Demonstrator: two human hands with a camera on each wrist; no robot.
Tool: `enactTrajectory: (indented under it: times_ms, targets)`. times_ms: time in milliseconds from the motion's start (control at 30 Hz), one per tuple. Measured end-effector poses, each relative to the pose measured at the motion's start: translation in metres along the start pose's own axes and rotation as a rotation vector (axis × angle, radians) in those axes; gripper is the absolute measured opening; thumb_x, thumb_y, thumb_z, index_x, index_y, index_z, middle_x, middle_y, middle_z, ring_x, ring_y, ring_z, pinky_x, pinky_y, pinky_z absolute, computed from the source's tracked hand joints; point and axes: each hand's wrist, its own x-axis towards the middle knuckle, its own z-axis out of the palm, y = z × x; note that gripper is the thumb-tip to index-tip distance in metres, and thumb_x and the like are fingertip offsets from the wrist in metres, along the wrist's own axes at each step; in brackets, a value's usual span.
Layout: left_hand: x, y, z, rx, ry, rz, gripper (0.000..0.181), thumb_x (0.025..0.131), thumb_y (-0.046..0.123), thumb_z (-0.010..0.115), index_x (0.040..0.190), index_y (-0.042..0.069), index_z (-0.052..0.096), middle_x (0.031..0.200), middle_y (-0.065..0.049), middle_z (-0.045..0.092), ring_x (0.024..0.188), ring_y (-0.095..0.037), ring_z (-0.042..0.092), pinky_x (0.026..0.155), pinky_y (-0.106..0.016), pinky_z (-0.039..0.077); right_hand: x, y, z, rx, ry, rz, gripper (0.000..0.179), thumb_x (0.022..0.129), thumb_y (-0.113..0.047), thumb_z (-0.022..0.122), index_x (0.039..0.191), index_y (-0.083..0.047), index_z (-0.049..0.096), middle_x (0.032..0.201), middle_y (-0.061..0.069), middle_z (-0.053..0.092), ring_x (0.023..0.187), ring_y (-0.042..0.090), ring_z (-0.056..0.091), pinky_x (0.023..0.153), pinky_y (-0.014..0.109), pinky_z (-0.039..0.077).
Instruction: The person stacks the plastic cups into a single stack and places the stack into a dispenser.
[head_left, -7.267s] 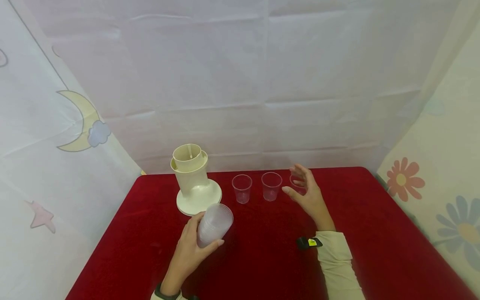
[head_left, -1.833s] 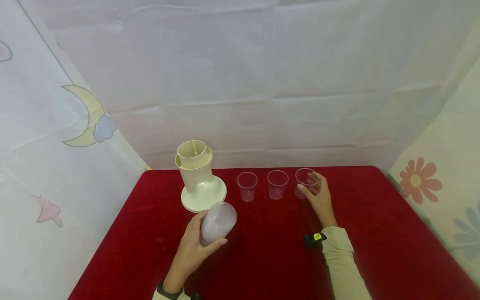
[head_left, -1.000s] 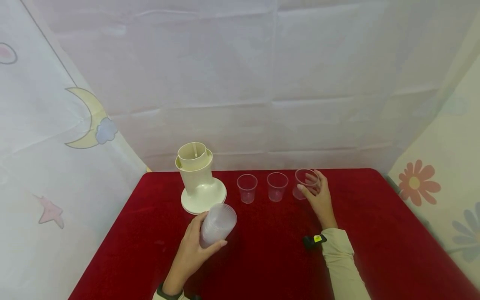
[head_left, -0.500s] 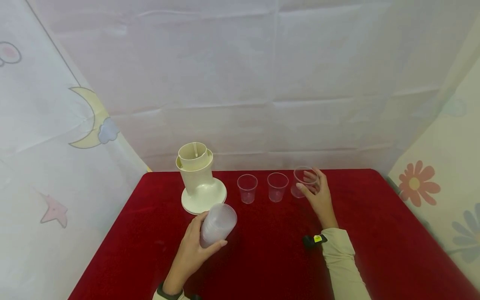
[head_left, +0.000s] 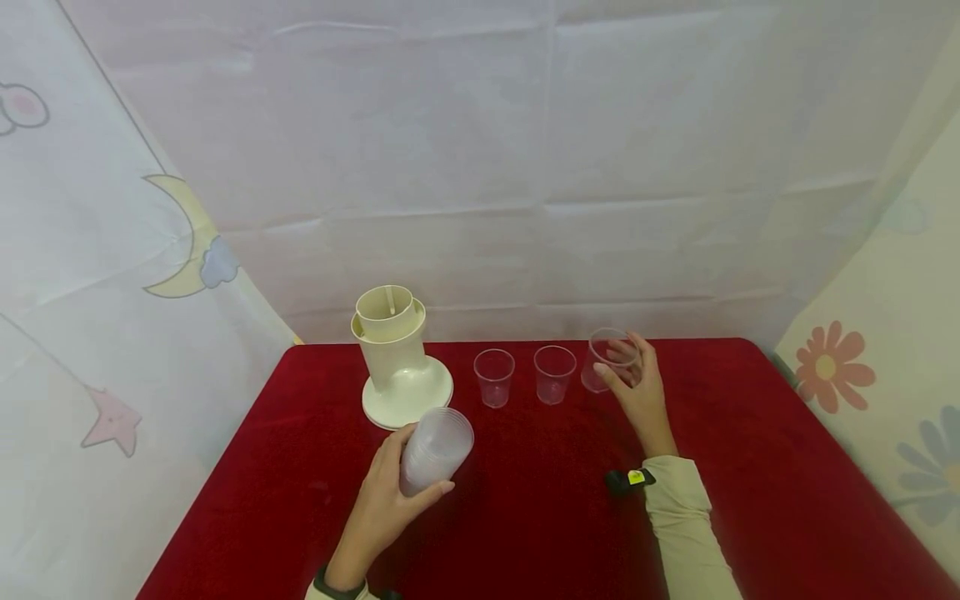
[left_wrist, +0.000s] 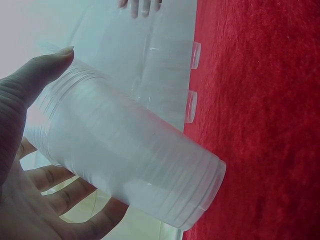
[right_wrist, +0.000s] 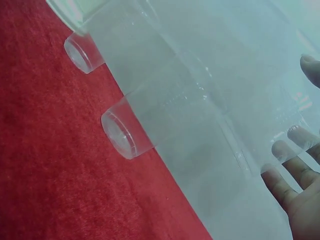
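My left hand (head_left: 372, 508) grips a stack of clear plastic cups (head_left: 435, 454), tilted with the rims up and to the right. In the left wrist view, thumb and fingers wrap the rim end of the stack (left_wrist: 130, 145). At the back of the table, my right hand (head_left: 643, 404) holds a single clear cup (head_left: 597, 377) between thumb and fingers, slightly tilted. That cup shows only faintly in the right wrist view, by the fingers (right_wrist: 287, 167). To its left a middle cup (head_left: 552, 387) and a left cup (head_left: 495, 390) stand upright in a row.
A cream plastic stand (head_left: 397, 367) with a round base and nested tubes stands left of the cups. Red cloth (head_left: 540, 508) covers the table. A white sheet (head_left: 480, 167) hangs right behind it, with printed side sheets left and right.
Earlier, my right hand was spread beside the third cup; now it holds that cup, which has risen slightly and tilted. My left hand keeps its hold on the stack.
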Motion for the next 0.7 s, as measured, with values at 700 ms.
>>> enactTrajectory:
  times_ms: [700]
  targets:
    - [-0.001, -0.003, 0.002, 0.016, 0.02, 0.048, 0.085, 0.074, 0.044, 0.088, 0.141, 0.015, 0.046, 0.131, -0.003, 0.056, 0.109, -0.021, 0.056, 0.083, -0.049, 0.051, 0.002, -0.01, -0.002, 0.077, 0.013, -0.031, 0.07, 0.091, 0.004, 0.067, 0.151, -0.011, 0.034, 0.141, 0.017, 0.053, 0.125, 0.035, 0.052, 0.1, 0.021, 0.044]
